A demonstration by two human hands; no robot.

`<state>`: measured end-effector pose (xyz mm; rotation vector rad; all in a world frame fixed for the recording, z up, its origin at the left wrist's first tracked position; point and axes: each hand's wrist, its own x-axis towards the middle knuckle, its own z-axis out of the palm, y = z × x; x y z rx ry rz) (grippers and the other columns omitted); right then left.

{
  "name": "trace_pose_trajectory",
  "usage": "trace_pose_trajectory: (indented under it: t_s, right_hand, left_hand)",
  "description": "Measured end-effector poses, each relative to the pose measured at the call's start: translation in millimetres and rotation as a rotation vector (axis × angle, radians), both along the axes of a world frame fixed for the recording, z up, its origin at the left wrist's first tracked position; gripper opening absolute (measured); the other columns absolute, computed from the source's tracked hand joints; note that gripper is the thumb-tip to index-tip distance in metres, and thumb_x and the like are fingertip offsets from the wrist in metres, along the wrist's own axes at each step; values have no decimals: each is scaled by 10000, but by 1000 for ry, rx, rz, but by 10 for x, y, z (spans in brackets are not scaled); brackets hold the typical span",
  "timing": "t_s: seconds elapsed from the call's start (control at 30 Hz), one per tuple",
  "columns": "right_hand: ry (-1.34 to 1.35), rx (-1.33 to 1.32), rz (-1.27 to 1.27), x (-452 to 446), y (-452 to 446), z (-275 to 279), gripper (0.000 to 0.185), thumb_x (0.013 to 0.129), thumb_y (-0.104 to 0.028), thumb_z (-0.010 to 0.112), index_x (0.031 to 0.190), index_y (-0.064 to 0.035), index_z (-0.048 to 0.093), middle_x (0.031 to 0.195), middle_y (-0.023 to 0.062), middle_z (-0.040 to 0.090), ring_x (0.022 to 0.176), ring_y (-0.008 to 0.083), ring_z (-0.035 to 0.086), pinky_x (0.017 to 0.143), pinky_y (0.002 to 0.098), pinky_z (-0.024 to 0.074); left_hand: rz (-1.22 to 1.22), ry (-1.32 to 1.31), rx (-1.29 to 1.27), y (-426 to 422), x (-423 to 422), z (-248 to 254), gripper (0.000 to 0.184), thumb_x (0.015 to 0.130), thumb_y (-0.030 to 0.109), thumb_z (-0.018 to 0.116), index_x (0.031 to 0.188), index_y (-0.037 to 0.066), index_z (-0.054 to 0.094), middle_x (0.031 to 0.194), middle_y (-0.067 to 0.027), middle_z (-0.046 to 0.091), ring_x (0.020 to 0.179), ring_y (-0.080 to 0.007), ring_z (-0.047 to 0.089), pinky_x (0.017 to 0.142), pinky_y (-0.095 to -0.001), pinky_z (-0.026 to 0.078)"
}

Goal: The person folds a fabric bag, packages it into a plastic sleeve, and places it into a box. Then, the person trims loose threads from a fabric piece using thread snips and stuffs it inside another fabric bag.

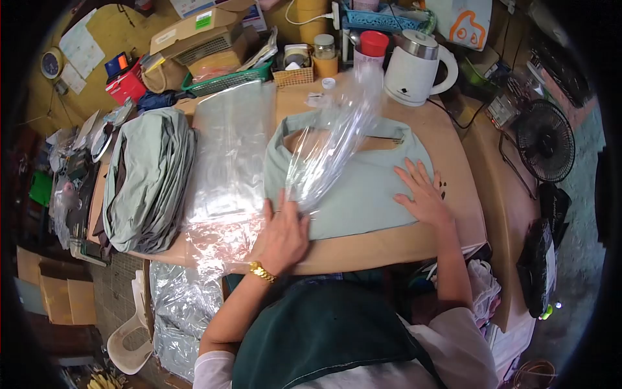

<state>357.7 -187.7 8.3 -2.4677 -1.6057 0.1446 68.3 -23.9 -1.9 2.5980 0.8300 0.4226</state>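
A pale green garment (369, 188) lies folded on the brown table (453, 162), its neck opening toward the far side. My left hand (285, 235) is at its left edge, with the fingers at the lower end of a clear plastic bag (340, 149). That bag rises over the garment, its upper part blurred. Whether the fingers grip it cannot be made out. My right hand (422, 193) lies flat on the garment's right side with fingers spread. Left of the garment are flat clear plastic bags (230, 149). A pile of similar folded garments (149, 178) sits farther left.
A white kettle (411, 70), a red-lidded container (372, 48) and a green basket (227, 81) stand along the back. To the right is a black fan (545, 141). A white chair (129, 343) and plastic-wrapped packs (181, 318) are at the lower left.
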Motion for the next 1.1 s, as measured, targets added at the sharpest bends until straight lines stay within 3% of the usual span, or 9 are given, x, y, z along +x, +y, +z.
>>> trace_pose_trajectory:
  t_s: [0.2, 0.3, 0.47, 0.57, 0.63, 0.7, 0.8, 1.0, 1.1]
  right_hand:
    - [-68, 29, -114, -300, -134, -170, 710, 855, -558, 574, 1455, -228, 390, 1564, 114, 239, 1453, 335, 157, 1106, 665, 56]
    - [-48, 31, -220, -550, -52, -192, 730, 857, -563, 566, 1467, -215, 365, 1571, 117, 215, 1457, 345, 126, 1096, 680, 49]
    - [46, 9, -311, -776, -115, -156, 771, 859, -566, 557, 1486, -188, 316, 1585, 131, 151, 1461, 374, 68, 1079, 706, 37]
    - [142, 9, -186, -773, -410, -42, 863, 796, -533, 655, 1494, -180, 292, 1586, 150, 128, 1457, 395, 67, 1092, 690, 40]
    - [380, -82, 174, -701, -627, 205, 1010, 668, -415, 807, 1499, -187, 279, 1590, 159, 90, 1454, 408, 63, 1107, 669, 58]
    - [323, -105, 190, -758, -737, 234, 1002, 557, -264, 873, 1440, -185, 407, 1557, 153, 222, 1426, 393, 204, 1117, 612, 155]
    - [195, 237, 150, -743, -892, 52, 585, 559, -173, 836, 1124, -160, 686, 1309, 76, 568, 1246, 285, 482, 1021, 484, 322]
    - [-75, 459, 200, -607, -855, -6, 311, 638, -26, 677, 940, -91, 704, 1145, 92, 622, 1130, 280, 532, 1005, 474, 328]
    - [-149, 543, 360, -763, -148, 793, 146, 636, -32, 648, 775, -67, 669, 1033, 103, 620, 1132, 272, 515, 1002, 478, 340]
  left_hand:
    - [48, -7, 68, 218, -102, 119, 475, 908, 154, 528, 1249, -137, 372, 1400, -380, 350, 1347, -529, 279, 1107, -614, 201]
    - [21, -69, 167, -100, 203, 512, 580, 936, 223, 535, 1313, -144, 291, 1356, -389, 382, 1331, -540, 283, 1109, -611, 189]
    - [-48, -82, 131, 122, 322, -290, 594, 918, 303, 575, 1277, -114, 350, 1441, -366, 290, 1370, -522, 238, 1090, -655, 163]
    - [-13, 45, 253, 56, 290, -93, 548, 914, 291, 576, 1236, -107, 380, 1459, -357, 269, 1360, -542, 236, 1087, -663, 163]
    - [-18, 30, 256, -98, 358, 35, 618, 912, 371, 577, 1247, -107, 375, 1462, -353, 270, 1363, -553, 217, 1071, -697, 126]
    - [8, 39, 195, -213, 410, 63, 718, 890, 499, 570, 1239, -101, 384, 1467, -353, 262, 1377, -548, 183, 1041, -742, 72]
    - [-1, 17, 160, -30, 378, -206, 849, 791, 664, 588, 1167, -77, 416, 1466, -332, 276, 1398, -539, 127, 1016, -770, 42]
    - [-145, 50, 38, -57, 320, -74, 887, 722, 691, 634, 1141, -63, 431, 1487, -281, 284, 1407, -519, 125, 1022, -765, 68]
    - [-327, 63, -27, -332, 305, -155, 779, 785, 545, 677, 1197, -57, 406, 1325, -288, 426, 1408, -498, 149, 1053, -740, 44]
